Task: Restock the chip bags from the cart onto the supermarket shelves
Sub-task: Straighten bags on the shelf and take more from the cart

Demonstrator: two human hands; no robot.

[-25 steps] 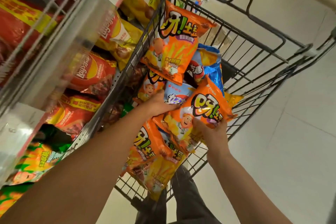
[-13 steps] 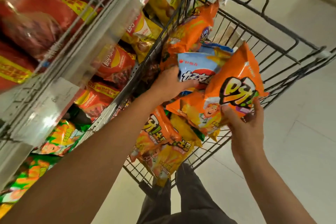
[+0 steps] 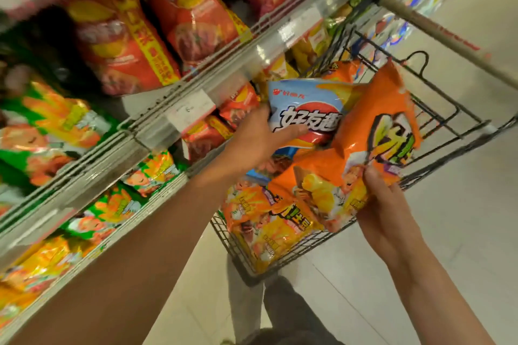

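My right hand grips the lower corner of an orange chip bag, held up over the wire cart. My left hand is closed on a light-blue chip bag with red and dark lettering, lifted just above the cart and partly behind the orange bag. More orange bags lie in the cart's near end. The shelves run along the left, tilted in view.
Red chip bags fill the upper shelf, green and orange bags the lower ones. White price tags hang on the shelf rail. The cart handle crosses the upper right. Pale tiled floor lies to the right; my dark trouser legs show below.
Both hands have lifted their bags higher out of the cart. The view has swung left, so more of the shelves shows.
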